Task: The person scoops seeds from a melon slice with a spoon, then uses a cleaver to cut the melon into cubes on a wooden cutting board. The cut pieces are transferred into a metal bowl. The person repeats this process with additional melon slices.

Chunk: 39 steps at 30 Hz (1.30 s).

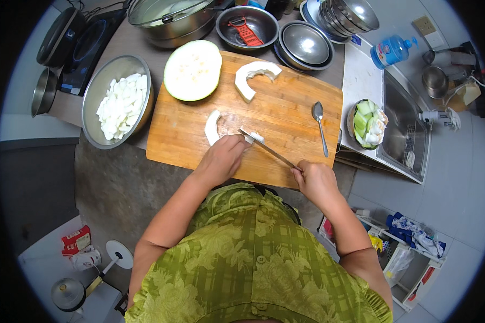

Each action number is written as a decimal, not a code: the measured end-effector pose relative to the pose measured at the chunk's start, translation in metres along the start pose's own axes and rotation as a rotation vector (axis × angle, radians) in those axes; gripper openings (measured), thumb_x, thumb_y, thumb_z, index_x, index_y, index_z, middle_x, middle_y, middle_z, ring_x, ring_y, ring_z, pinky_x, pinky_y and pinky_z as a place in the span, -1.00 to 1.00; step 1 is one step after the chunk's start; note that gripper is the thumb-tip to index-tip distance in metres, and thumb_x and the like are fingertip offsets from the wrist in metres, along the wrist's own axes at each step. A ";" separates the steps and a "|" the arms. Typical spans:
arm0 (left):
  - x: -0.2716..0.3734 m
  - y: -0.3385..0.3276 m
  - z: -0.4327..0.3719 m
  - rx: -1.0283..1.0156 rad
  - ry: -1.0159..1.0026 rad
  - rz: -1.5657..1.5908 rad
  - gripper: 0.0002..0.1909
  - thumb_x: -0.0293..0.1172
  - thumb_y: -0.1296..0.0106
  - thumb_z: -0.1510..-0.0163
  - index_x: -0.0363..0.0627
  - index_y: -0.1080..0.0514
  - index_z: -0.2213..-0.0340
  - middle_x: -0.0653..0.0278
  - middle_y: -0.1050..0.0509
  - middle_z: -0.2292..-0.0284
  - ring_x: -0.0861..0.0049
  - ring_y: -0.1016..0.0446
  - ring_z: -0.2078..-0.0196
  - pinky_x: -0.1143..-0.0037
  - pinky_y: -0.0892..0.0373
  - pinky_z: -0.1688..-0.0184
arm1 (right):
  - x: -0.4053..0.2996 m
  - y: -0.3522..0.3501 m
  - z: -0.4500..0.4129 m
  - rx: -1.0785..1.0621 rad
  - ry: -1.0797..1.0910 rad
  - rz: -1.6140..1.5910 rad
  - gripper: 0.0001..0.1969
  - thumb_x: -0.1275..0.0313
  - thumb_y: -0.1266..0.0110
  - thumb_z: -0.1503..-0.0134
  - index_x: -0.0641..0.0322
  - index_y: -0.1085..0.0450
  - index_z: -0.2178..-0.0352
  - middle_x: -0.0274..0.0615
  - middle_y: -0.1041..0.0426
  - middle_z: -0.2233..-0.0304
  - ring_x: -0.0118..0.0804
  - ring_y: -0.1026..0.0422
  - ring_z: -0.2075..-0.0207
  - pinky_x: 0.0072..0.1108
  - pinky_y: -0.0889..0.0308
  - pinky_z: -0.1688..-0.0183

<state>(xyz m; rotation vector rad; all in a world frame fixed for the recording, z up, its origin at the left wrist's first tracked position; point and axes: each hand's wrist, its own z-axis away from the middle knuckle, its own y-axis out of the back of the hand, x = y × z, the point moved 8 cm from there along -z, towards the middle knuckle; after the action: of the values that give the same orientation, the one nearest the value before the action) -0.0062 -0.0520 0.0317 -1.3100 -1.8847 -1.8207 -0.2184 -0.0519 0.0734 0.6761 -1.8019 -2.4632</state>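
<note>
My left hand [223, 156] presses a curved white piece of winter melon [212, 128] onto the bamboo cutting board [283, 117]. In my right hand [316, 177] is the handle of a kitchen knife [271, 151]. Its blade slants across the board, with the tip just beyond my left fingertips, beside a small cut bit of melon [257, 137]. Farther back lies another peeled, C-shaped melon piece [254, 76]. A large round melon section [192, 70], green-rimmed with its pale seedy face up, rests at the board's back left corner. Toward the right side lies a metal spoon [321, 125].
Left of the board, a steel bowl [89, 97] holds many white melon pieces. Behind stand a bowl with a red grater [246, 32], stacked steel bowls [307, 44] and a lidded pot [173, 32]. At right, a container of peelings [367, 123] sits beside the sink [404, 121].
</note>
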 end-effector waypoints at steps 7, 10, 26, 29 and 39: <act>-0.003 -0.003 0.000 0.000 0.042 0.010 -0.68 -0.63 -0.09 0.01 -0.22 -0.44 0.16 0.11 -0.42 0.16 0.13 -0.42 0.10 0.32 -0.41 0.07 | 0.001 -0.008 -0.005 -0.078 -0.014 0.043 -0.71 0.32 -0.15 -0.13 0.31 -0.46 0.59 0.16 -0.49 0.60 0.16 -0.51 0.52 -0.17 -0.44 0.41; -0.002 -0.002 0.000 0.003 0.046 0.007 -0.69 -0.63 -0.09 0.01 -0.21 -0.44 0.17 0.11 -0.42 0.17 0.14 -0.42 0.11 0.32 -0.41 0.07 | 0.007 -0.028 -0.016 -0.171 -0.045 0.066 -0.72 0.32 -0.13 -0.13 0.33 -0.48 0.56 0.18 -0.51 0.56 0.16 -0.53 0.48 -0.16 -0.44 0.38; -0.001 -0.009 0.003 0.120 0.080 -0.045 -0.75 -0.60 -0.08 -0.02 -0.20 -0.43 0.20 0.13 -0.42 0.17 0.15 -0.44 0.11 0.33 -0.42 0.09 | 0.012 -0.018 -0.020 -0.129 -0.131 -0.179 -0.74 0.29 -0.16 -0.13 0.33 -0.54 0.47 0.17 -0.50 0.56 0.19 -0.51 0.47 -0.18 -0.41 0.33; -0.001 -0.004 0.003 0.113 0.102 -0.011 -0.77 -0.59 -0.13 0.00 -0.20 -0.42 0.25 0.14 -0.42 0.19 0.16 -0.44 0.13 0.33 -0.42 0.12 | 0.003 -0.004 -0.011 -0.112 -0.098 -0.104 -0.73 0.29 -0.16 -0.13 0.33 -0.53 0.48 0.16 -0.49 0.58 0.18 -0.51 0.48 -0.18 -0.42 0.35; -0.004 -0.001 0.002 0.061 -0.013 0.010 -0.77 -0.56 -0.12 -0.01 -0.19 -0.37 0.25 0.13 -0.37 0.25 0.16 -0.41 0.17 0.29 -0.39 0.14 | 0.001 -0.008 -0.006 -0.098 -0.032 0.009 -0.73 0.30 -0.15 -0.13 0.30 -0.49 0.55 0.15 -0.49 0.60 0.17 -0.51 0.51 -0.17 -0.43 0.39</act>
<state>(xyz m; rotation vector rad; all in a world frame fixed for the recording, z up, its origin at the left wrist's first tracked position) -0.0036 -0.0521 0.0275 -1.3111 -1.9208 -1.7400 -0.2150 -0.0551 0.0642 0.6236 -1.6765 -2.5513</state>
